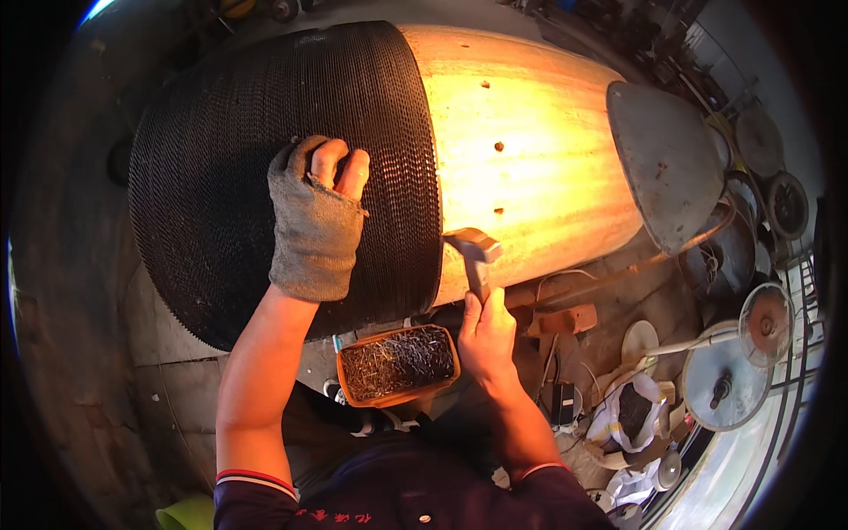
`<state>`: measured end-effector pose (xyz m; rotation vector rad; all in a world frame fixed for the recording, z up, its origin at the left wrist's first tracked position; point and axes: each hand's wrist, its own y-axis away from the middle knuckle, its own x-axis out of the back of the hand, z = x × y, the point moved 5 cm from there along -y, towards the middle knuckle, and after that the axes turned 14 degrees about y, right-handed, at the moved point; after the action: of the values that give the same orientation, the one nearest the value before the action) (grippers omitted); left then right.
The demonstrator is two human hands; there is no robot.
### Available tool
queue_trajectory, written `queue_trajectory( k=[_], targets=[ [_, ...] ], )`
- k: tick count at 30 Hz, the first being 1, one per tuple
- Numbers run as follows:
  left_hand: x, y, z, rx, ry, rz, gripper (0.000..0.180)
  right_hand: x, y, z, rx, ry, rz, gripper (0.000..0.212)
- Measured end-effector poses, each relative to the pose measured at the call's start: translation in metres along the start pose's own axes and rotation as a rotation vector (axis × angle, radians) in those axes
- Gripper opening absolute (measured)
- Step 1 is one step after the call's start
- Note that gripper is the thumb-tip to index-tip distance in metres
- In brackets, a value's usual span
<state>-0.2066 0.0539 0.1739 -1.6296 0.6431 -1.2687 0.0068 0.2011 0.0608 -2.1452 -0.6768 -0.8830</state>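
Note:
A big wooden drum (530, 150) lies across in front of me, its left part covered by a black toothed band (221, 168) wound in rows. My left hand (316, 216), in a worn grey fingerless glove, presses flat on the band near its right edge. My right hand (486, 334) grips the handle of a small hammer (474, 252), whose head sits at the band's edge low on the drum. An orange tray (397, 364) full of small dark nails rests on my lap between my arms.
A grey metal cone (662, 159) caps the drum's right end. To the right on the floor stand round metal discs (767, 318), a white bag (632, 415) of dark material, cables and a wooden block (565, 320). A concrete floor lies to the left.

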Motion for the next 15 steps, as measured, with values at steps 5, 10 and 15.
queue_trajectory(
  k=[5, 10, 15],
  targets=[
    [-0.003, -0.003, -0.001, 0.008, -0.065, 0.006, 0.030, 0.029, 0.023, 0.001, 0.011, -0.353, 0.194, 0.025],
    [-0.006, -0.004, -0.005, 0.033, -0.081, -0.017, 0.030, 0.011, -0.014, -0.016, 0.097, 0.094, 0.052, 0.012],
    [-0.009, -0.004, -0.006, 0.021, -0.081, 0.016, 0.029, 0.013, 0.010, 0.003, 0.129, -0.268, 0.199, 0.024]
  ],
)
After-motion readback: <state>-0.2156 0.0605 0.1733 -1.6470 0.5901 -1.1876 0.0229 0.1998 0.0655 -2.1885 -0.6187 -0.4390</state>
